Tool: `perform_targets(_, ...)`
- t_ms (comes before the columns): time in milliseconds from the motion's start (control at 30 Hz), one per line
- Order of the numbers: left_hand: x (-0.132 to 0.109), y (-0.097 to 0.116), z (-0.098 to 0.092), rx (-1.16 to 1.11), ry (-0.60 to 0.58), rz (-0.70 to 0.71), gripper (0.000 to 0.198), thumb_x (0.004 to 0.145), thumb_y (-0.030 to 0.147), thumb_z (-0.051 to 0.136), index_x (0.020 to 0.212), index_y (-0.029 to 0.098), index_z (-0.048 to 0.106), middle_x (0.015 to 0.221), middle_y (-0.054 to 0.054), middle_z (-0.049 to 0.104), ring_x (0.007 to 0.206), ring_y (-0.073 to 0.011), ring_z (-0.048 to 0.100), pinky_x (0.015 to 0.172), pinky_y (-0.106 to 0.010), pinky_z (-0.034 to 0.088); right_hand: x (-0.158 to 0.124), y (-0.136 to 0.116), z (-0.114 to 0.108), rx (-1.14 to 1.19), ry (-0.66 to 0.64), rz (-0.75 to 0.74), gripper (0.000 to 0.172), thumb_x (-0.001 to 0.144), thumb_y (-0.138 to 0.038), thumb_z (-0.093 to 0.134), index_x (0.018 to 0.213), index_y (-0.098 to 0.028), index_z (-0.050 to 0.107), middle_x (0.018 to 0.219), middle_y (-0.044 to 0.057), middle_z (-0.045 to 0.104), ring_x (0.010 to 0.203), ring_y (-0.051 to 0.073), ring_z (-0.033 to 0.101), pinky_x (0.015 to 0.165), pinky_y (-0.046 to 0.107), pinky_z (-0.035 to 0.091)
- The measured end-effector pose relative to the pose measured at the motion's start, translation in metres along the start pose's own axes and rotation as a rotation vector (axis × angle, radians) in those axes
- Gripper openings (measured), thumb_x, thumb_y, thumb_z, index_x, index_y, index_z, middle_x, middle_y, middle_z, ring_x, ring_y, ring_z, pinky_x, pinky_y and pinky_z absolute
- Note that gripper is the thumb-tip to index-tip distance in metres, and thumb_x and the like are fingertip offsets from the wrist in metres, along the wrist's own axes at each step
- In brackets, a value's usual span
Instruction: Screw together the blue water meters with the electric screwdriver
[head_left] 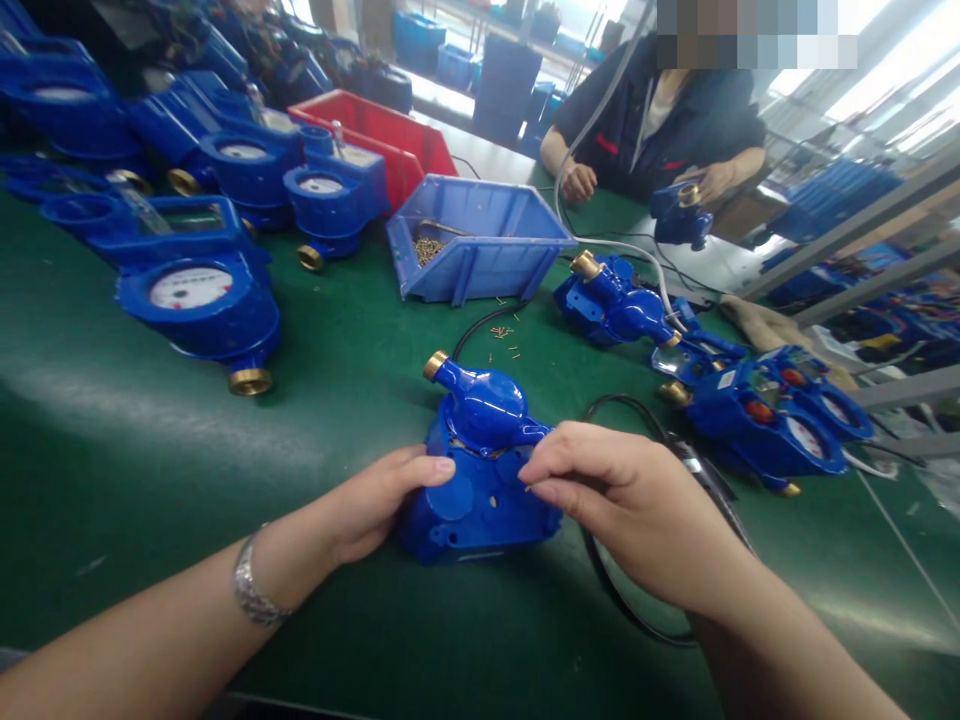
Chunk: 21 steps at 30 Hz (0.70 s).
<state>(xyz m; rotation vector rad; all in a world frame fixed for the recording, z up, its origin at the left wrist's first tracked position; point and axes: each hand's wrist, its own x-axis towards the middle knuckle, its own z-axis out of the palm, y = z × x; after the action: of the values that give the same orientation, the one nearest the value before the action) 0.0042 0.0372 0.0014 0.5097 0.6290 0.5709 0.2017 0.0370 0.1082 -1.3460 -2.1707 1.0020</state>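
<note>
Clasping the left side of an upturned blue meter [469,515] with the left hand [382,500], with thumb laid flat on the casing and fingers partly hidden behind it; wearing a silvery bracelet [253,585] on that wrist. Pinching with the right hand [630,500], thumb against forefinger, just above the casing's right part; gripping what looks like a small screw [528,488], nearly covered by the fingertips.

Well left of the grip, room over the table up to a dial meter [199,290], with more meters crowded behind. Straight beyond the grip, loose screws [501,331] scattered near, then a light-blue bin [517,268] with a heap of screws inside, and a red bin [427,150] behind to the left. Right of the grip, a black cable [600,570] looping close by the right hand; beyond that, a brass-ended meter [630,312] and a cluster of meters [806,425].

Underneath, a green tabletop [337,620], catching pale glare left of the grip. Far beyond, to the right, a co-worker [652,120] in dark clothing, with a blue meter in hand. At the back, shelved blue bins and bright windows; at far right, metal rails [892,290].
</note>
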Motion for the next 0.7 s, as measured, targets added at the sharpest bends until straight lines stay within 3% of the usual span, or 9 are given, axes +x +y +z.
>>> perform_targets(133, 0.002, -0.001, -0.002, 0.002, -0.019, 0.009, 0.042, 0.073, 0.035, 0.064, 0.107, 0.011, 0.064, 0.097, -0.012, 0.072, 0.086, -0.0247, 0.066, 0.086, -0.039, 0.045, -0.006, -0.002, 0.012, -0.023, -0.007, -0.06, 0.015, 0.078, -0.006, 0.058, 0.078, -0.019, 0.067, 0.079, 0.0, 0.067, 0.074, 0.011, 0.061, 0.068, 0.021, 0.047)
perform_targets(300, 0.002, -0.001, -0.002, -0.002, -0.007, 0.019, 0.041, 0.072, 0.034, 0.065, 0.106, 0.011, 0.065, 0.096, -0.011, 0.073, 0.085, -0.0239, 0.066, 0.084, -0.037, 0.046, -0.011, -0.005, 0.035, -0.077, 0.034, -0.075, 0.012, 0.075, -0.005, 0.062, 0.077, -0.017, 0.063, 0.074, -0.002, 0.066, 0.067, 0.009, 0.06, 0.063, 0.018, 0.046)
perform_targets(433, 0.002, 0.0, -0.001, 0.01, 0.0, 0.019, 0.041, 0.072, 0.034, 0.065, 0.107, 0.013, 0.064, 0.096, -0.01, 0.072, 0.085, -0.0225, 0.065, 0.081, -0.034, 0.047, -0.01, -0.005, 0.05, -0.146, 0.051, -0.232, 0.01, 0.082, -0.008, 0.056, 0.078, -0.013, 0.062, 0.074, 0.003, 0.064, 0.068, 0.012, 0.058, 0.063, 0.02, 0.045)
perform_targets(700, -0.001, 0.0, -0.001, 0.036, 0.023, 0.02, 0.044, 0.072, 0.037, 0.065, 0.108, 0.012, 0.064, 0.095, -0.01, 0.072, 0.084, -0.0221, 0.065, 0.08, -0.033, 0.047, -0.01, -0.009, 0.053, -0.332, -0.029, -0.354, 0.026, 0.087, -0.007, 0.04, 0.081, -0.009, 0.066, 0.071, 0.009, 0.061, 0.063, 0.016, 0.054, 0.056, 0.025, 0.044)
